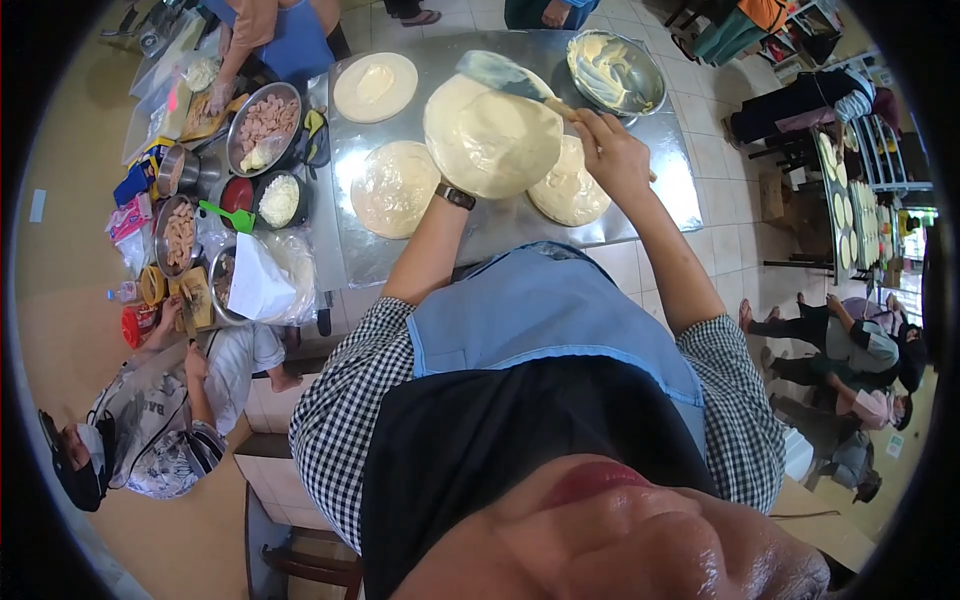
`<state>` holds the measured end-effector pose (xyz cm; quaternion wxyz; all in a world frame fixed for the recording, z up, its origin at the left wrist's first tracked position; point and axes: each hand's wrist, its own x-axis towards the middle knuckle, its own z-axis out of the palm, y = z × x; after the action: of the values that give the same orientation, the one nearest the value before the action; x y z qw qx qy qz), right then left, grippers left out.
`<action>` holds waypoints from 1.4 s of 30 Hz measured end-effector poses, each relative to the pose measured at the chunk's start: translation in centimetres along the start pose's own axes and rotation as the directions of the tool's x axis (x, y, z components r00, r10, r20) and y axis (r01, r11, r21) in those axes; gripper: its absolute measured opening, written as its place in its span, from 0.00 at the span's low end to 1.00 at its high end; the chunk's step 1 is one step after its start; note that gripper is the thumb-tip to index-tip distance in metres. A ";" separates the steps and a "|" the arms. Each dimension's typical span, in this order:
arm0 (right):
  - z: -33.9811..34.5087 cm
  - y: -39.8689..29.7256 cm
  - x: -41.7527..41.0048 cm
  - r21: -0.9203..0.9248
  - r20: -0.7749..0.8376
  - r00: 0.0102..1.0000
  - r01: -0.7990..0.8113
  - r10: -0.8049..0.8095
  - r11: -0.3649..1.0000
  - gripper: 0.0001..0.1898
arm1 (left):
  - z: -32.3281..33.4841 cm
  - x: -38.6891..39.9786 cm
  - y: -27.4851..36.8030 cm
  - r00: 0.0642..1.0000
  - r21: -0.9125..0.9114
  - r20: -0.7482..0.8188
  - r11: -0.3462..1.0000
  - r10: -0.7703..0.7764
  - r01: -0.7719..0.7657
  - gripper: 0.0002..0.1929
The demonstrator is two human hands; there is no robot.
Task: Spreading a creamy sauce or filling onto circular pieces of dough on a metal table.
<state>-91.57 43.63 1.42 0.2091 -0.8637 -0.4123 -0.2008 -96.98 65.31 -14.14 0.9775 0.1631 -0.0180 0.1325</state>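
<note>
My right hand (616,154) is closed around the wooden handle of a broad spatula (501,75), its blade smeared with cream and touching the upper part of a round flat base (491,135). That base, spread with pale cream, is raised over the metal table (480,229). My left hand is hidden beneath it; only the wrist with a dark watch shows. Two more cream-covered rounds lie at the lower left (396,189) and lower right (571,187) of it. A further round (375,86), with cream at its centre, lies at the upper left.
A steel bowl of cream (616,71) stands at the table's far right. To the left are a bowl of sliced sausage (264,124), a bowl of grated white food (279,200) and a green spatula (229,216). A seated person (180,405) holds a knife at the left; others stand around.
</note>
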 end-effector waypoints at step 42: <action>1.9 2.1 -7.2 0.313 0.903 0.369 -0.917 -0.223 -0.248 0.21 | -0.8 1.0 1.0 0.990 -0.061 0.134 0.998 0.038 -0.030 0.27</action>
<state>-93.77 38.92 -4.34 0.5992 -0.4878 -0.0821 0.6295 -96.33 66.75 -14.48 0.9761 0.1424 -0.0908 0.1369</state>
